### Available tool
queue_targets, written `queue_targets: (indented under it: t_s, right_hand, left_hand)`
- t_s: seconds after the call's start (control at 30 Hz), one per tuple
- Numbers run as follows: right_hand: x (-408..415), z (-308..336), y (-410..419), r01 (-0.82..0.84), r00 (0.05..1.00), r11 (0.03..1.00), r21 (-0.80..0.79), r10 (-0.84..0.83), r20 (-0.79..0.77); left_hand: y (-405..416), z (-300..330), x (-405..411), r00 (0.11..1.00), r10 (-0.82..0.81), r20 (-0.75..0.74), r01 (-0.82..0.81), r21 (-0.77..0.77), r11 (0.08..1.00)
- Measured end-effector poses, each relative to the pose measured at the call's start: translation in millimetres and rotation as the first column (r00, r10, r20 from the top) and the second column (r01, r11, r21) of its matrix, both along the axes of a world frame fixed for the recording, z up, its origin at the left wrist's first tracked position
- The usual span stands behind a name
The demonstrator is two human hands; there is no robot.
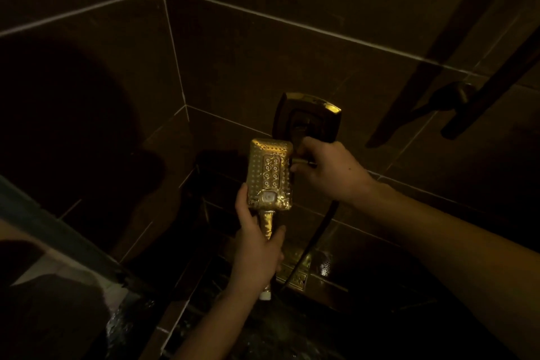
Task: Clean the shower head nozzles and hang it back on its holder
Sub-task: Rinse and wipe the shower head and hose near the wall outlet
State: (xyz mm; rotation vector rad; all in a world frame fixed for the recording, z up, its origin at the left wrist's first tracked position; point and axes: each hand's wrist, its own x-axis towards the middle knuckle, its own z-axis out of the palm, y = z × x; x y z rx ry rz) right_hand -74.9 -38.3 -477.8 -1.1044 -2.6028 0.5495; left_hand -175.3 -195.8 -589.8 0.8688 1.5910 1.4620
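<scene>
A rectangular shower head (269,174) with a shiny golden face full of nozzles points up at me in the dim shower. My left hand (257,245) grips its handle from below, thumb on the head's lower left edge. My right hand (330,172) is closed around a small lever just right of the head, under a square wall fitting (308,117). A dark hose (314,240) runs down from below my right wrist toward the floor.
Dark tiled walls meet in a corner behind the shower head. A dark rail with a bracket (464,99) runs diagonally at the upper right. A glass partition edge (67,231) crosses the lower left. The floor tiles (324,266) glisten wet.
</scene>
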Motion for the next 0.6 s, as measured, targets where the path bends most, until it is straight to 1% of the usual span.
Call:
queue_targets:
  t_s: [0.07,0.17,0.27,0.37,0.43,0.53,0.6]
  right_hand:
    - [1,-7,11,0.071,0.997,0.997,-0.014,-0.071,0.021]
    - [5,-22,24,0.153,0.988,0.981,-0.119,-0.148,0.051]
    - [9,-40,36,0.153,0.986,0.966,-0.209,-0.136,0.095]
    - [4,-58,51,0.106,0.985,0.962,-0.251,-0.068,0.157]
    - [-4,-72,63,0.107,0.982,0.954,-0.282,-0.058,0.178]
    - [-12,-92,84,0.195,0.972,0.933,-0.304,-0.142,0.186]
    - [-15,-100,96,0.205,0.968,0.936,-0.286,-0.152,0.199]
  left_hand:
    - [1,1,-4,0.999,0.015,0.030,-0.016,0.003,1.000]
    - [3,1,-14,0.997,0.040,0.060,-0.040,-0.001,0.999]
    - [5,-2,-26,0.996,0.057,0.074,-0.056,-0.005,0.998]
    - [9,-4,-36,0.994,0.073,0.082,-0.071,-0.027,0.997]
    - [13,-6,-43,0.991,0.084,0.100,-0.080,-0.041,0.996]
    - [18,-11,-54,0.989,0.081,0.128,-0.074,-0.061,0.995]
    - [21,-15,-61,0.989,0.089,0.115,-0.080,-0.086,0.993]
